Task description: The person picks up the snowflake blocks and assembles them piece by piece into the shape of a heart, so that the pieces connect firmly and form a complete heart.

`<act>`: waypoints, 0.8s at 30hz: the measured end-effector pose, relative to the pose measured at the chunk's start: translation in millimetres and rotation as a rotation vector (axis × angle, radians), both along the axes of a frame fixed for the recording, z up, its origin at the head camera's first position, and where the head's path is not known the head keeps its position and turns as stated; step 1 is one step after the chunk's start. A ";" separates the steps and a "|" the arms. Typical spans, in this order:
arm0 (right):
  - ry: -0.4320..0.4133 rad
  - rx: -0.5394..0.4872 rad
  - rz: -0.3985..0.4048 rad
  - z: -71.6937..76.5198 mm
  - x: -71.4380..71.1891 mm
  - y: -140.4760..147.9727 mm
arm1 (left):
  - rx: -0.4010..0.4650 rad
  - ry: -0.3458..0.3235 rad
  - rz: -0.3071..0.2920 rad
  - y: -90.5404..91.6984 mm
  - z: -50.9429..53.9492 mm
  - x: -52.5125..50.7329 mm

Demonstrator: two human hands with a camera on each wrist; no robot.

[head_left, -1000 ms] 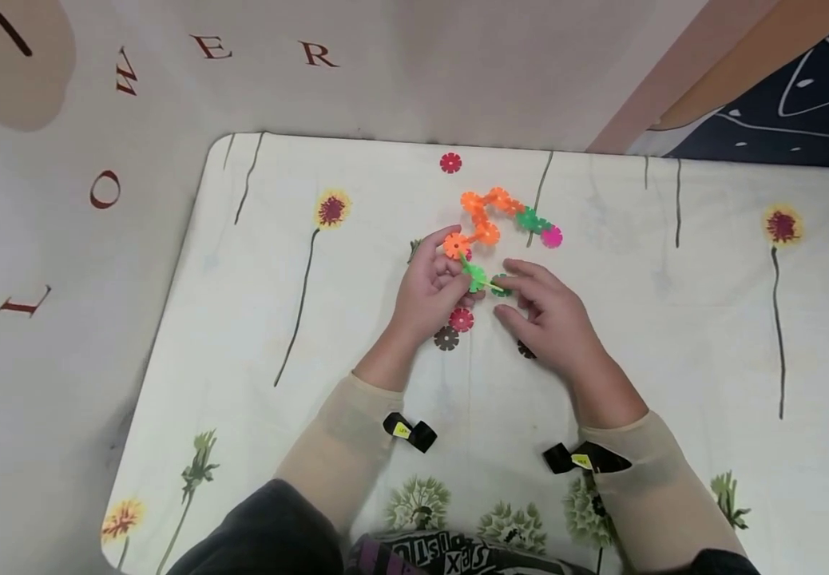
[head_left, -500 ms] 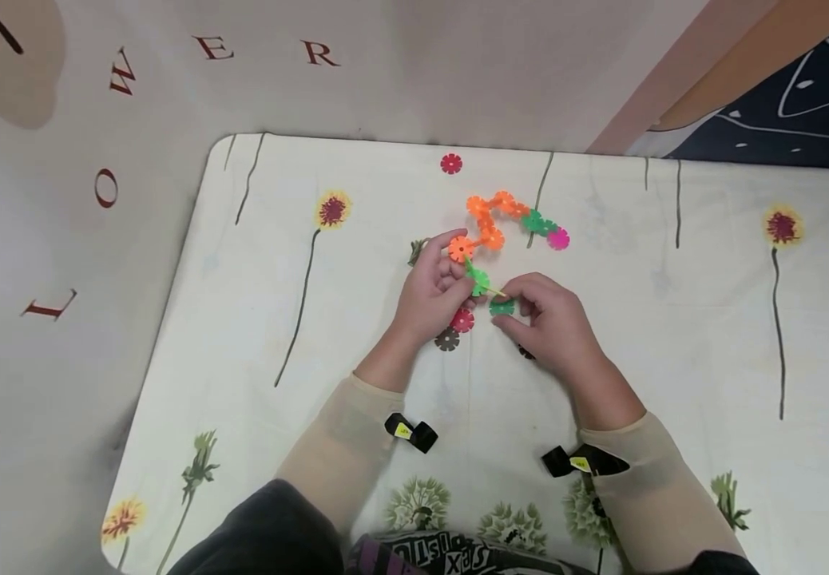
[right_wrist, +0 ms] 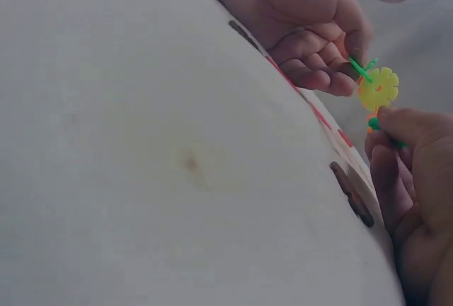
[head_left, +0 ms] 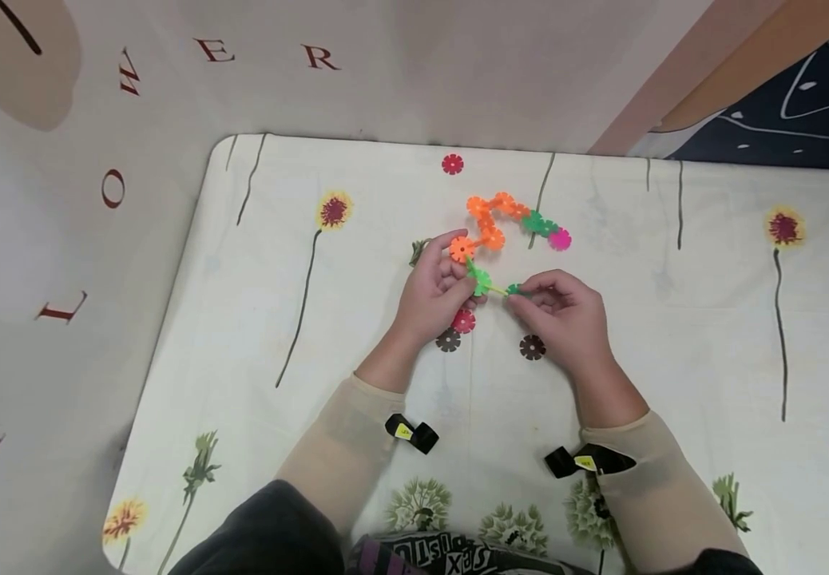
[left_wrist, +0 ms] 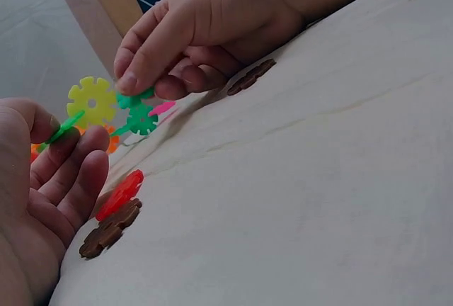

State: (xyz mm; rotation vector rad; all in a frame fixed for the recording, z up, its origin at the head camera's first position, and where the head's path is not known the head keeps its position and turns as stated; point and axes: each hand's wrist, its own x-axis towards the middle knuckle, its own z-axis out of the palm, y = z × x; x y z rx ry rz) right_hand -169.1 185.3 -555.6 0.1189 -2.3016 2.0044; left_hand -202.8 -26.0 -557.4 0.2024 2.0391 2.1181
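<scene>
My left hand (head_left: 429,297) pinches a light green notched snowflake disc (head_left: 481,281) between thumb and fingers. Joined to it is a yellow disc (left_wrist: 92,102), seen edge-on from the head. Between right thumb and fingertips, my right hand (head_left: 567,315) pinches a dark green disc (left_wrist: 133,99) at the yellow one's edge; whether they interlock I cannot tell. From the left fingers a chain of orange discs (head_left: 492,238) curves away, ending in green discs (head_left: 538,223) and a pink disc (head_left: 561,239).
Below the left hand lie a red disc (head_left: 464,322) and a brown disc (head_left: 448,340). Another brown disc (head_left: 533,347) lies beside the right hand. Near the far edge of the flower-print tablecloth (head_left: 673,335) sits a lone red disc (head_left: 453,164).
The right hand reached down to the dark green disc, took hold of it and brought it up to the yellow disc. The left hand and the chain shifted slightly right, then stayed nearly still.
</scene>
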 end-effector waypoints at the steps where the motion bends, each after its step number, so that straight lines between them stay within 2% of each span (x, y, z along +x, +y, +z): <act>1: -0.006 -0.037 -0.002 0.3 0.0 0.4 | -0.001 0.002 0.001 0.1 0.1 -0.1; 7: -0.024 -0.158 0.039 -0.6 0.1 3.5 | 0.016 0.001 0.001 -0.1 0.9 0.5; 15: -0.057 -0.258 0.031 -1.2 0.5 3.6 | 0.041 0.002 0.010 -0.2 -1.0 0.1; 20: -0.063 -0.270 0.044 -0.9 0.3 3.9 | 0.047 0.004 0.004 -0.3 -0.9 -0.1; 24: -0.054 -0.262 0.061 -0.8 0.6 5.0 | 0.044 0.020 -0.033 -0.5 -0.8 -0.3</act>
